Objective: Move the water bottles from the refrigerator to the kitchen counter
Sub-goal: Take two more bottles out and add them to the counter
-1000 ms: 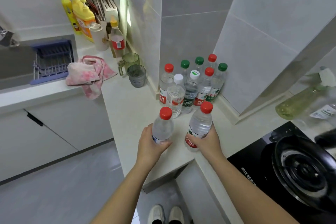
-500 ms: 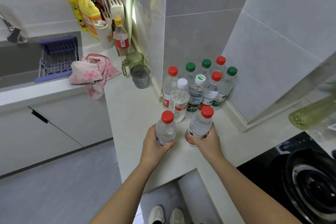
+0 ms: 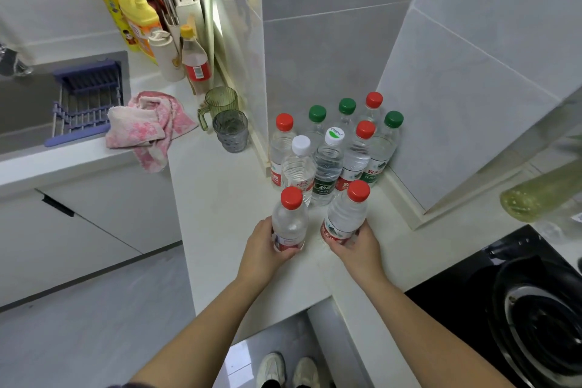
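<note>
Left hand [image 3: 263, 246] fingers curl round left bottle [image 3: 289, 224]; right hand [image 3: 359, 246] likewise grips right bottle [image 3: 345, 217], tilted. Risk: released unlevel on desk [image 3: 220, 198], it may topple into bottle cluster [image 3: 333, 148].

- A white counter [image 3: 220, 198] is seen, bent round a tiled corner.
- Eight water bottles [image 3: 329, 161] are stood close together in that corner, with red, green and white caps.
- Just in front of them, two more red-capped bottles are held upright. The left bottle [image 3: 289, 224] is gripped by the left hand [image 3: 263, 249], and the right bottle [image 3: 345, 217] by the right hand [image 3: 359, 249].
- A pink towel [image 3: 145, 126] is laid beside the sink [image 3: 25, 104], with one end hung over the edge.
- A green cup [image 3: 220, 102] and a grey cup [image 3: 231, 132] are placed together by the wall.
- Yellow soap bottles [image 3: 138, 16] are lined up further back.
</note>
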A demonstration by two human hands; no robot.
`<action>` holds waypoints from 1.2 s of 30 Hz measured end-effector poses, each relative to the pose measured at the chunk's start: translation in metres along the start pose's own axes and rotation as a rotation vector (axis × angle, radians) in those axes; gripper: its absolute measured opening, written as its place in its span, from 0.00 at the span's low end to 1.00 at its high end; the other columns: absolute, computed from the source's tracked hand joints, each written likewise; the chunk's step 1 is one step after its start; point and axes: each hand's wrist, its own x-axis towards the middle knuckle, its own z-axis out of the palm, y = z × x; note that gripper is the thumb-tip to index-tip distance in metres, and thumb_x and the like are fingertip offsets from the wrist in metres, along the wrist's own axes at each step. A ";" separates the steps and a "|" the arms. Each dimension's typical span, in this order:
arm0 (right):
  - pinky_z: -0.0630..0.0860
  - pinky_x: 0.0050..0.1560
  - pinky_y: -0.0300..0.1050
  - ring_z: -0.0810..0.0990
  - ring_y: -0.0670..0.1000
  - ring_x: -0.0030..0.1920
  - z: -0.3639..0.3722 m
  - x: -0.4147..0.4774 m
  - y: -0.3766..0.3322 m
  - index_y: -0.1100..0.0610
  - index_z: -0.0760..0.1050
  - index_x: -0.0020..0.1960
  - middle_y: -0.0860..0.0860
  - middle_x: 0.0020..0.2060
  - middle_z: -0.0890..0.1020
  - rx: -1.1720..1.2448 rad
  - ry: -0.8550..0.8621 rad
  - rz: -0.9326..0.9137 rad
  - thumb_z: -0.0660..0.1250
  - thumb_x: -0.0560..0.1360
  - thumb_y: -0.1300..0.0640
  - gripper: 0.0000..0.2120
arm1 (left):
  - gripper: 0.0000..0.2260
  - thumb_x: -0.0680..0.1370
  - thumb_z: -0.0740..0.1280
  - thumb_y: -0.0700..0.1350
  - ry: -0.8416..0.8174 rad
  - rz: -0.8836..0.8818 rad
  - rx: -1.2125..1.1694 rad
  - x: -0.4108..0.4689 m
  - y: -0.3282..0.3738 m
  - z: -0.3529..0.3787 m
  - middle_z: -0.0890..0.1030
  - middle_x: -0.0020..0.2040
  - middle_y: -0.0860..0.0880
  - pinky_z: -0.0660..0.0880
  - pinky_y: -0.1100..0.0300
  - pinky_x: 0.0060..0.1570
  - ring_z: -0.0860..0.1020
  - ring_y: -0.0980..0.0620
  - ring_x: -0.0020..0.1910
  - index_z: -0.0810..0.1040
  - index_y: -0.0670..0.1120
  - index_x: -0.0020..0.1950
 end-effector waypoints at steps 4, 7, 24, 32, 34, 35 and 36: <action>0.80 0.55 0.57 0.83 0.50 0.53 -0.024 0.020 0.003 0.54 0.74 0.61 0.51 0.54 0.83 -0.012 0.045 -0.007 0.81 0.65 0.54 0.27 | 0.24 0.66 0.79 0.55 -0.068 0.039 0.018 0.021 0.021 0.021 0.79 0.54 0.54 0.76 0.62 0.51 0.78 0.56 0.52 0.75 0.53 0.58; 0.80 0.55 0.54 0.83 0.50 0.53 -0.042 0.037 0.007 0.54 0.74 0.61 0.50 0.54 0.82 -0.022 0.085 -0.013 0.80 0.66 0.56 0.27 | 0.24 0.66 0.79 0.53 -0.090 0.060 0.014 0.034 0.037 0.037 0.79 0.54 0.57 0.72 0.73 0.48 0.78 0.60 0.51 0.75 0.54 0.59; 0.77 0.54 0.52 0.78 0.58 0.57 -0.081 0.074 0.008 0.59 0.73 0.61 0.56 0.54 0.80 -0.281 0.273 -0.080 0.80 0.65 0.48 0.30 | 0.26 0.71 0.76 0.54 -0.112 -0.032 0.250 0.067 0.088 0.100 0.79 0.59 0.45 0.76 0.55 0.52 0.79 0.45 0.56 0.73 0.43 0.63; 0.76 0.41 0.48 0.82 0.57 0.40 -0.081 0.077 0.009 0.56 0.70 0.53 0.48 0.34 0.79 -0.260 0.327 -0.036 0.79 0.67 0.49 0.24 | 0.27 0.73 0.73 0.54 -0.206 -0.131 0.280 0.080 0.101 0.109 0.80 0.59 0.42 0.76 0.52 0.54 0.78 0.42 0.59 0.69 0.42 0.65; 0.78 0.42 0.52 0.82 0.59 0.40 -0.082 0.082 0.012 0.56 0.69 0.52 0.50 0.33 0.80 -0.259 0.310 -0.020 0.79 0.68 0.51 0.22 | 0.27 0.74 0.73 0.53 -0.213 -0.140 0.259 0.082 0.104 0.114 0.80 0.60 0.42 0.75 0.50 0.56 0.78 0.42 0.59 0.69 0.41 0.65; 0.79 0.43 0.55 0.82 0.59 0.40 -0.082 0.084 0.013 0.56 0.69 0.52 0.51 0.32 0.80 -0.255 0.303 -0.011 0.79 0.68 0.52 0.22 | 0.27 0.74 0.73 0.53 -0.219 -0.142 0.257 0.083 0.106 0.116 0.80 0.60 0.42 0.75 0.50 0.56 0.78 0.41 0.59 0.69 0.41 0.66; 0.79 0.43 0.57 0.82 0.59 0.39 -0.082 0.087 0.013 0.56 0.69 0.51 0.51 0.31 0.80 -0.244 0.299 -0.006 0.79 0.68 0.53 0.21 | 0.27 0.74 0.73 0.53 -0.226 -0.142 0.263 0.084 0.107 0.118 0.80 0.60 0.42 0.75 0.49 0.56 0.78 0.41 0.59 0.69 0.41 0.65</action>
